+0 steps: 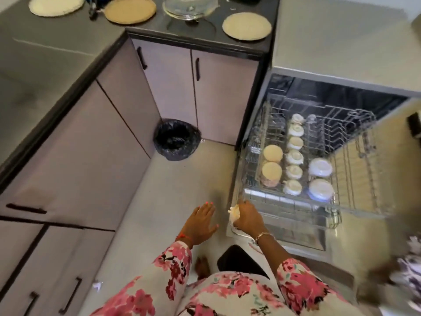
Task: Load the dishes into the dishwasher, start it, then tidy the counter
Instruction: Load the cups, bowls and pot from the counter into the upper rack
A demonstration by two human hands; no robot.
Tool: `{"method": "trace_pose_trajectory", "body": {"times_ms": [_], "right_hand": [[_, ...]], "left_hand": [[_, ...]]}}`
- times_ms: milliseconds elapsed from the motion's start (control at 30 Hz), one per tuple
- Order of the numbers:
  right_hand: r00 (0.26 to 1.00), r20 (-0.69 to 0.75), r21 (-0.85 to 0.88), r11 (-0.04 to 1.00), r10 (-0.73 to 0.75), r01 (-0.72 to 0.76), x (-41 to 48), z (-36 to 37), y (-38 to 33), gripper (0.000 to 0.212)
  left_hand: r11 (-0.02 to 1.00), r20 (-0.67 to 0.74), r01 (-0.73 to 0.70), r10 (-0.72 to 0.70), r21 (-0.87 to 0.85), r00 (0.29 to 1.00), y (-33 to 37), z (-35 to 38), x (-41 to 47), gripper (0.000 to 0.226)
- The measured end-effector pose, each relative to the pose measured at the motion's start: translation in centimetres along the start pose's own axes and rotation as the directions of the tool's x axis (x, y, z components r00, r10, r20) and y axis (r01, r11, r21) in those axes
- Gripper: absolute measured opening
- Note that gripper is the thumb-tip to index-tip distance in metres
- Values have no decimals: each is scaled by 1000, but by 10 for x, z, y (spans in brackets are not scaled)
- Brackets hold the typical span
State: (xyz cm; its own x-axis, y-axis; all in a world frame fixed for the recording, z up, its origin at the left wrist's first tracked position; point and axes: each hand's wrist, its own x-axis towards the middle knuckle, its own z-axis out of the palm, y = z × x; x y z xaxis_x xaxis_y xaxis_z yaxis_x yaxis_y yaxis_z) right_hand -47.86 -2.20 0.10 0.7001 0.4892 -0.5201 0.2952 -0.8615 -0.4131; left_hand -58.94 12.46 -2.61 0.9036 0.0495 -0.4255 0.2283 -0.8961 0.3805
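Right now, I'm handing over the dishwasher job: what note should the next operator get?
Left hand: open, empty, above the floor.
Right hand: grips a small pale piece at the pulled-out rack's front left corner.
Done: rack holds cups and bowls.
Left: load the piece, close and start the dishwasher, then clear three round discs and a glass dish from the counter.

In the rack (255,137): six small cups (294,156), two tan tumblers (272,153), two white bowls (320,167). On the surface (57,42): three round mats (129,9), one glass bowl (190,6). One bin (175,140).
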Motion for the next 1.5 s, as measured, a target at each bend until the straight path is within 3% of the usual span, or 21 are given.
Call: {"method": "trace_pose_trajectory", "body": {"times_ms": [233, 567, 700, 933, 1267, 1500], "right_hand": [[995, 11, 102, 989, 102, -103, -32, -11, 78, 58], [1000, 6, 40, 999, 13, -14, -3, -96, 191, 54], [999, -9, 30, 999, -36, 36, 15, -133, 217, 63], [998, -33, 25, 999, -44, 45, 63, -179, 232, 68], [997, -49, -40, 998, -59, 57, 189, -224, 205, 68], [997, -25, -143, 987, -76, 72, 296, -229, 174, 66]], "left_hand": [[992, 63, -113, 110, 54, 992, 61, 15, 30, 100], [998, -55, -50, 52, 46, 997, 165, 7, 129, 95], [999, -93, -36, 39, 39, 995, 184, -2, 158, 91], [998, -99, -52, 54, 30, 994, 182, -29, 211, 80], [999, -157, 4, 3, 45, 988, 125, -74, 314, 87], [991, -201, 106, -120, -83, 972, 101, -66, 371, 62]]}}
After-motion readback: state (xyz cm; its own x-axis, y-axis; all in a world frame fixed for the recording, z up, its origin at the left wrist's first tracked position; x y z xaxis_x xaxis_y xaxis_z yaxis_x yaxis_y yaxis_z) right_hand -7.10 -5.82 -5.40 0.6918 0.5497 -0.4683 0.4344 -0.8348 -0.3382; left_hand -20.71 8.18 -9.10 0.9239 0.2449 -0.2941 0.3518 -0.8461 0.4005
